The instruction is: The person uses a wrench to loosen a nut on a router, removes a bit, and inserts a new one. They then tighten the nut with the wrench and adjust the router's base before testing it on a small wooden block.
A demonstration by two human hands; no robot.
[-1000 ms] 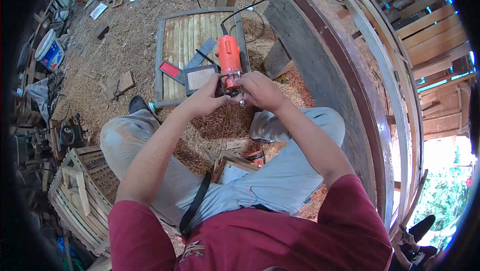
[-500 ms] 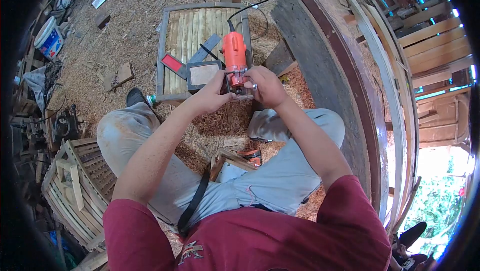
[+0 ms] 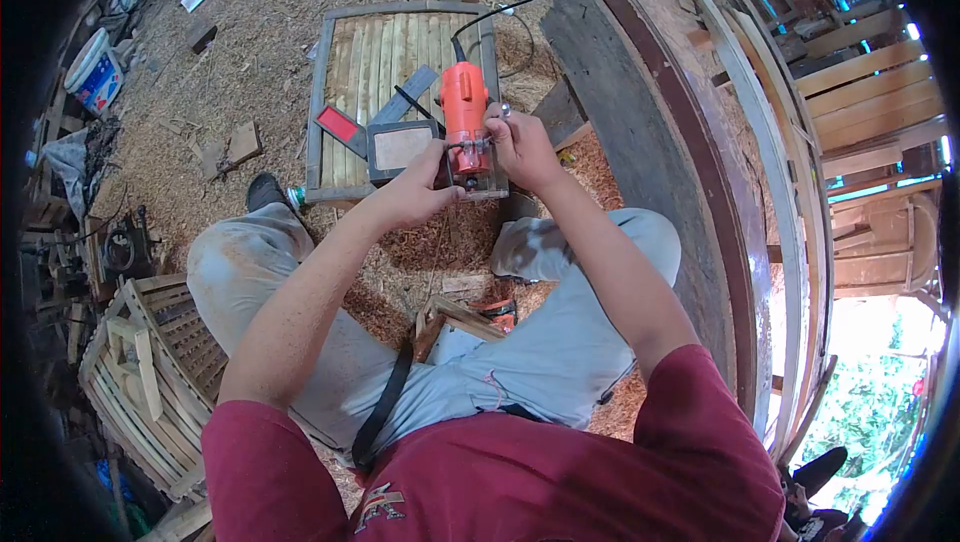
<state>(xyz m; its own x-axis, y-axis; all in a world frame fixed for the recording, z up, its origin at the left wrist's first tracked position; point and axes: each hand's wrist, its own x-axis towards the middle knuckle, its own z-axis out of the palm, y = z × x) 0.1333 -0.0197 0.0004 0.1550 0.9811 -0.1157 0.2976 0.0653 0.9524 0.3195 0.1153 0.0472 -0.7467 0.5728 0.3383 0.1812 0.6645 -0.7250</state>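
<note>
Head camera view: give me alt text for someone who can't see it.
A seated person's left hand and right hand grip an orange handheld router at the near edge of a slatted wooden panel, which lies on a floor covered in wood shavings.

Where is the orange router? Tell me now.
In the head view, the orange router is upper centre, held between the left hand and right hand, over the near right corner of the slatted wooden panel.
</note>
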